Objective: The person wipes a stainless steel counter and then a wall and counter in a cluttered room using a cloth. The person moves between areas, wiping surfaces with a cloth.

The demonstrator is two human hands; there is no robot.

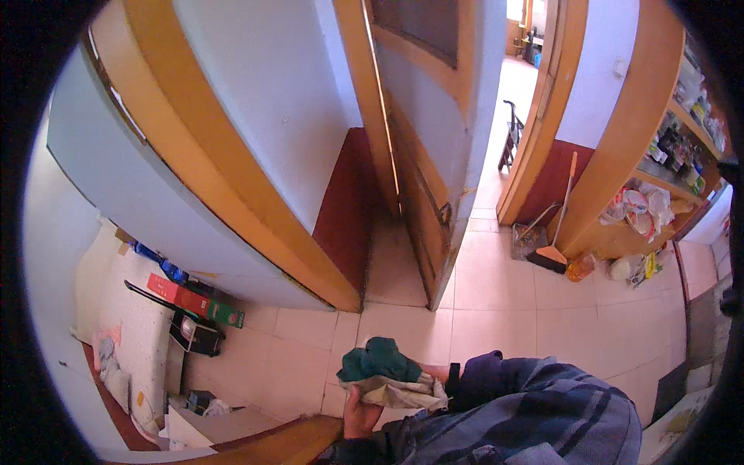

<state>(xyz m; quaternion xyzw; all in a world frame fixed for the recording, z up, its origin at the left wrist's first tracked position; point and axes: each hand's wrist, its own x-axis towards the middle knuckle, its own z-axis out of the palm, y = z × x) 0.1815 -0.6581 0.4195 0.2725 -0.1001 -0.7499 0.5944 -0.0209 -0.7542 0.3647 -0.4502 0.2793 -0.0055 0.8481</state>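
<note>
A loose bundle of dark green and off-white work gloves (386, 375) is held low in front of me, above the tiled floor. My left hand (361, 414) grips its near edge, with the thumb over the off-white fabric. My right hand (437, 371) holds the far side, and most of its fingers are hidden behind the bundle. Dark plaid sleeves cover both arms, and a black band circles the right wrist.
A wooden door (430, 174) stands ajar ahead. Right of the doorway are a broom (549, 256), a dustpan (528, 241) and crowded shelves (686, 136). To the left, a black luggage cart (195, 331) and a red-green box (195, 299) stand beside a bed (131, 296).
</note>
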